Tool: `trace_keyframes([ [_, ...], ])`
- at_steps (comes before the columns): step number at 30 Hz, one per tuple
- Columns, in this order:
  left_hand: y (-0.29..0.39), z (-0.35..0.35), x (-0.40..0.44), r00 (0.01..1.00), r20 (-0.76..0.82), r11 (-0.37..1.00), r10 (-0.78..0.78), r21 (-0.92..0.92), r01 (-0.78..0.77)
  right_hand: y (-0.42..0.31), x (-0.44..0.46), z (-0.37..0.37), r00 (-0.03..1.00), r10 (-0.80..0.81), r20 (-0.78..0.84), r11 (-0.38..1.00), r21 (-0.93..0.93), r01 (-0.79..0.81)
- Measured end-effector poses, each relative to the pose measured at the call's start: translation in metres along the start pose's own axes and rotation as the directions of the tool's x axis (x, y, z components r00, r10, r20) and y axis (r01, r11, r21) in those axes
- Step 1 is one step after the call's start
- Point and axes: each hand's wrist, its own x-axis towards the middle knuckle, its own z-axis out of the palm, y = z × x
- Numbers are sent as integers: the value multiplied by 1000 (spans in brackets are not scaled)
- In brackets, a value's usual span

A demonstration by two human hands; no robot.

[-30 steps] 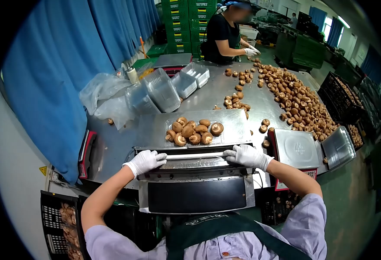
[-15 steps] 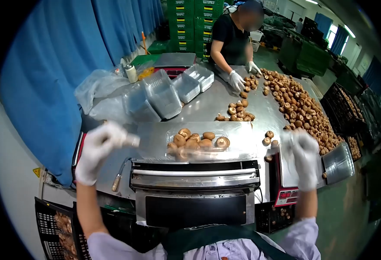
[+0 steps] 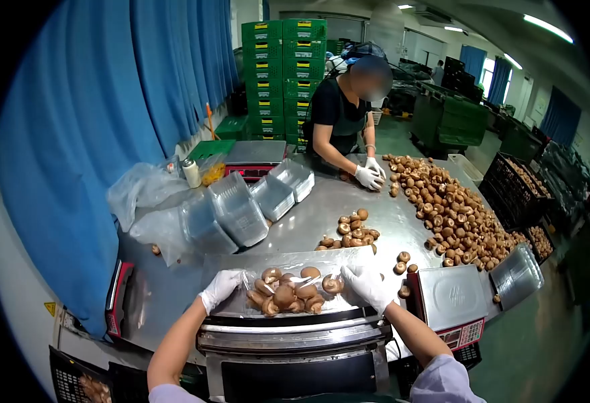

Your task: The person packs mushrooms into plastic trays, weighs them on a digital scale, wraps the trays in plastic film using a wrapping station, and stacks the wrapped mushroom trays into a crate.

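A clear plastic tray of brown mushrooms (image 3: 285,295) sits just behind the wrapping machine (image 3: 295,339) in front of me. Clear plastic film (image 3: 218,264) lies over and around it, catching the light. At the tray's left end, my left hand (image 3: 221,289), in a white glove, has its fingers closed on the film. My right hand (image 3: 367,287), gloved too, grips the film at the right end, its fingertips partly lost in the glare. Both hands are low, level with the mushrooms.
Behind the tray lies a small mushroom group (image 3: 353,232); a large mushroom pile (image 3: 453,208) spreads to the right. Stacked empty trays (image 3: 238,209) stand at left. A scale (image 3: 453,295) is at my right. Across the steel table, a co-worker's gloved hands (image 3: 370,176) handle mushrooms.
Both my hands have come down and inward from raised positions to the tray's two ends, bringing the film down over the mushrooms. The co-worker's hands have come together. My view has tilted up.
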Motion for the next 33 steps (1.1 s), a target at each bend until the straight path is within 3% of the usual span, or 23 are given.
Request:
trace_keyframes([
  [1, 4, 0, -4, 952, 102, 943, -289, -142, 301, 4, 1, 1, 1000, -1, -4, 1000, 5, 1],
  [3, -46, 25, 4, 957, 76, 786, -279, -554, 274, 15, 7, 6, 994, -39, -106, 988, -151, 23],
  [4, -20, 24, -8, 932, 115, 621, -345, -716, 318, 17, 5, 8, 983, -109, -149, 990, -110, 94],
  [5, -8, 20, -17, 933, 110, 624, -344, -715, 314, 21, 3, 11, 982, -115, -150, 989, -108, 99],
  [7, 6, 17, -27, 900, 4, 547, -436, -793, 268, 26, -2, 16, 836, -414, -360, 885, -374, 277],
  [8, 6, 20, -29, 886, -65, 600, -459, -758, 256, 23, -11, 21, 749, -505, -430, 834, -465, 296],
  [9, 5, 22, -27, 887, -65, 603, -457, -756, 255, 24, -11, 20, 747, -505, -432, 835, -464, 296],
  [11, 5, 26, -27, 900, -55, 790, -433, -503, 350, 26, -12, 19, 843, -505, -187, 741, -594, 312],
  [12, 9, 34, -26, 939, -174, 925, -298, -294, 239, 21, -11, 20, 917, -359, -176, 838, -494, 233],
  [13, -34, 45, -4, 954, -265, 987, -141, 34, 156, 29, -1, 23, 918, -343, -201, 863, -452, 223],
  [15, -6, 41, -9, 945, -239, 973, -224, -105, 204, 33, 1, 20, 931, -298, -212, 903, -378, 203],
  [17, 5, 47, -26, 913, -388, 975, -125, -218, 40, 22, -18, 19, 872, -390, -296, 903, -310, 299],
  [18, 11, 45, -45, 935, -281, 907, -216, -413, 85, 13, -44, 13, 911, -341, -231, 935, -180, 304],
  [19, 29, 50, -79, 920, -386, 942, -75, -330, -61, 11, -72, 12, 882, -400, -249, 909, -231, 347],
  [20, 38, 61, -113, 907, -418, 946, -55, -313, -87, 12, -104, 15, 895, -386, -224, 918, -188, 349],
  [21, 21, 78, -142, 887, -460, 977, 29, -174, -122, 22, -136, 21, 893, -402, -203, 891, -311, 330],
  [22, 36, 89, -177, 877, -479, 992, -43, -122, -18, 48, -159, 31, 901, -387, -194, 903, -277, 329],
  [24, 35, 113, -224, 893, -409, 967, -187, -235, 95, 57, -208, 38, 933, -343, -106, 891, -349, 288],
  [25, 39, 121, -240, 896, -340, 946, -287, -248, 209, 69, -221, 46, 960, -268, -83, 896, -387, 217],
  [27, 13, 145, -255, 904, -232, 933, -359, -103, 344, 105, -230, 62, 998, -58, -4, 857, -512, 47],
  [28, 9, 150, -253, 908, -202, 928, -366, -149, 341, 119, -228, 67, 997, -79, -10, 833, -551, 61],
  [29, -16, 162, -250, 926, -216, 951, -309, -83, 298, 107, -227, 66, 997, -72, 13, 819, -570, 67],
  [33, 5, 135, -234, 855, -2, 846, -518, -148, 512, 97, -209, 44, 989, -97, 108, 829, -542, 140],
])
